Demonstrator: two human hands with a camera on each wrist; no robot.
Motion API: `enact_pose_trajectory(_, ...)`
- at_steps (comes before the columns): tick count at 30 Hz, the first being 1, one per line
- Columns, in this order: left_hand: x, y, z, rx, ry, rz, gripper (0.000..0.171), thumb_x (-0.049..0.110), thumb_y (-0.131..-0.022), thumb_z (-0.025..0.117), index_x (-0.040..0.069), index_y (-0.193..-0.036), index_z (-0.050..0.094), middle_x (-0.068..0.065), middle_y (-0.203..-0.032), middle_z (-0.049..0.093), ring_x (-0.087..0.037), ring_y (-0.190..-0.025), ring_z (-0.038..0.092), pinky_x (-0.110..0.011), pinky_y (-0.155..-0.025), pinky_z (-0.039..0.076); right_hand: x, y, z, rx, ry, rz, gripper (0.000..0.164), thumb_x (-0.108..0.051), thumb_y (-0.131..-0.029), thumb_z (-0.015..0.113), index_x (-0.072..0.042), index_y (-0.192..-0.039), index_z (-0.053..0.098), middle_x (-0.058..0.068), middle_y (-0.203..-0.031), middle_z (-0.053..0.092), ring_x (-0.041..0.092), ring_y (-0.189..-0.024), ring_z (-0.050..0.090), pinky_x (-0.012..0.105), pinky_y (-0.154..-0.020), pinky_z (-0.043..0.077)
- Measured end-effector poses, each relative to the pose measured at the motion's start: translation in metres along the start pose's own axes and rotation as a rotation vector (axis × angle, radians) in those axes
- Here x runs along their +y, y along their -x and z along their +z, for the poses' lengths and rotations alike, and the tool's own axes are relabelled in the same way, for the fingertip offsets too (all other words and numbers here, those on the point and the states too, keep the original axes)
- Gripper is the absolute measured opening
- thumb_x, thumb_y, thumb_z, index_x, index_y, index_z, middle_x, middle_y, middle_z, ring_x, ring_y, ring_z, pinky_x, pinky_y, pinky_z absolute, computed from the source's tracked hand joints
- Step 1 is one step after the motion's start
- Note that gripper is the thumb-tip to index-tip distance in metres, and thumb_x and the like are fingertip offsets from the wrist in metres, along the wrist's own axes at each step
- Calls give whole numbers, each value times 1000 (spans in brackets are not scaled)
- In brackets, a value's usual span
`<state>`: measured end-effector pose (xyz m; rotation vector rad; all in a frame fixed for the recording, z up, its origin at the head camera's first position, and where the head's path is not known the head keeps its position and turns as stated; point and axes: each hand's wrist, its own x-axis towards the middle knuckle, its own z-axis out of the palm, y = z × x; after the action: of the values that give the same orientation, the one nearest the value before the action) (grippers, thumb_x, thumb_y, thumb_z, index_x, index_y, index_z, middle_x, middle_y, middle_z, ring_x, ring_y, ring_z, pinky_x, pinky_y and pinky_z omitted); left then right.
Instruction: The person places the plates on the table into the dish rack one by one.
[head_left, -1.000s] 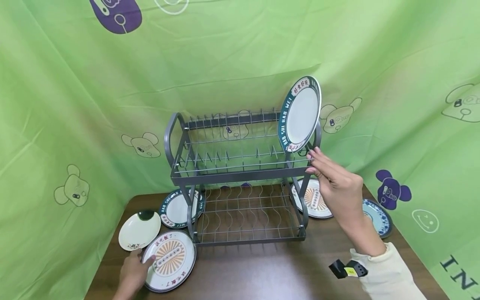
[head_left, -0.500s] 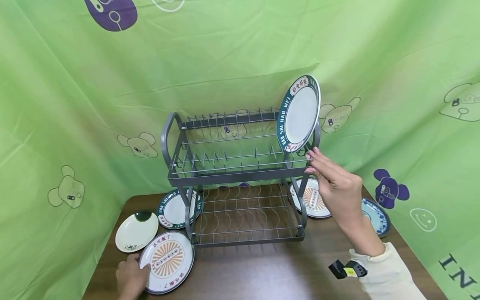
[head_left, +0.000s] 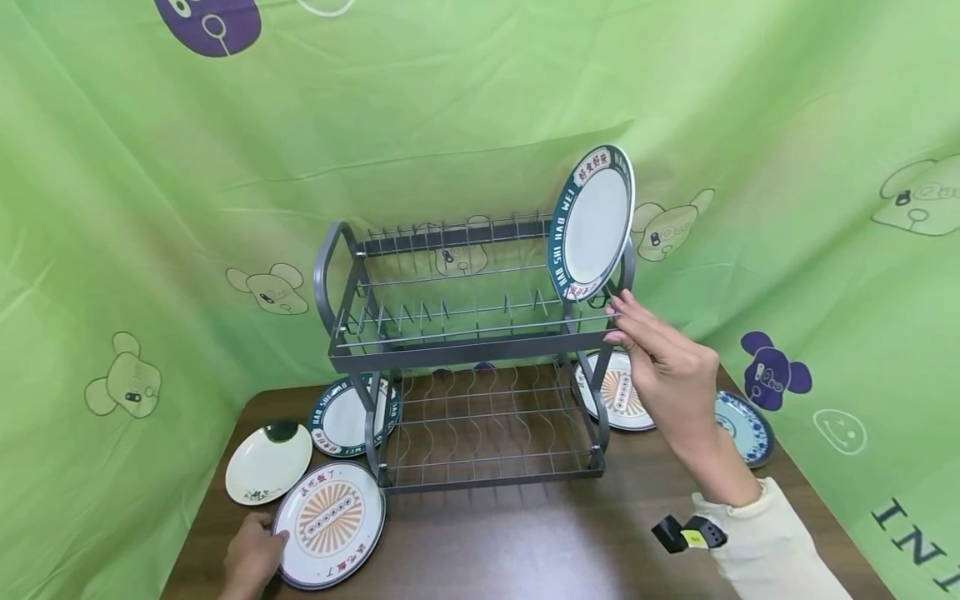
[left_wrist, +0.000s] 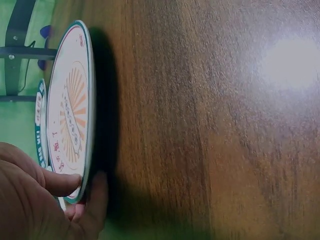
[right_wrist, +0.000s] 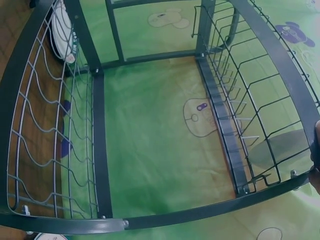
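Observation:
My left hand (head_left: 253,552) pinches the near left rim of a white plate with an orange sunburst (head_left: 330,525). In the left wrist view its thumb (left_wrist: 62,184) lies on the rim with fingers underneath, and a dark shadow shows below the plate. My right hand (head_left: 671,367) pinches the front right corner of the upper tier of a grey two-tier dish rack (head_left: 480,350). In the right wrist view only a sliver of fingers shows at the right edge. One green-rimmed plate (head_left: 592,225) stands upright in the upper tier's right end, just beyond my right hand.
Left of the rack lie a cream plate with a dark green patch (head_left: 268,467) and another green-rimmed plate (head_left: 352,421). To the right are a sunburst plate (head_left: 621,392) and a blue-patterned plate (head_left: 744,429). A green printed curtain (head_left: 435,100) surrounds the wooden table (head_left: 510,542).
My left hand has shifted outward, its thumb now nearer the sunburst plate's rim. The head view has drifted slightly. My right hand keeps its hold on the rack.

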<state>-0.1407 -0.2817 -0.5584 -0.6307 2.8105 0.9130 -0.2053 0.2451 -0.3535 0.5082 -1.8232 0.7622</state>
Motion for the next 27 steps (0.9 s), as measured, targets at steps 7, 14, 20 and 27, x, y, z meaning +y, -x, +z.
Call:
enact_pose_trajectory(7, -6, 0, -9, 29, 103, -8, 37, 10, -87, 72, -14, -115, 66, -34, -106, 68, -46, -93, 62, -39, -72, 47, 1, 1, 2, 1, -15, 12, 26, 6, -79, 82, 1, -105, 78, 17, -115, 75, 25, -114, 73, 16, -97, 55)
enact_pose_trajectory(14, 2, 4, -23, -34, 243, -32, 41, 0, -87, 69, -20, -120, 59, -38, -105, 64, -32, -82, 65, -29, -61, 56, 1, 2, 0, -3, -13, 41, 26, 7, -78, 82, 1, -103, 79, 16, -114, 75, 18, -116, 72, 15, -97, 54)
enact_pose_trajectory(20, 3, 6, -31, -13, 207, -24, 45, 3, -86, 72, -21, -123, 60, -38, -113, 68, -37, -91, 68, -27, -65, 53, 1, 3, -2, -7, -12, 49, 25, 4, -79, 82, 1, -104, 79, 15, -114, 75, 17, -117, 71, 14, -97, 54)
enact_pose_trajectory(27, 4, 11, -43, 38, 231, -44, 48, 6, -88, 75, -20, -126, 59, -34, -112, 70, -31, -85, 73, -26, -64, 52, 1, 1, -1, -13, -24, 39, 23, 7, -80, 81, 2, -103, 79, 17, -115, 75, 23, -116, 72, 14, -96, 54)
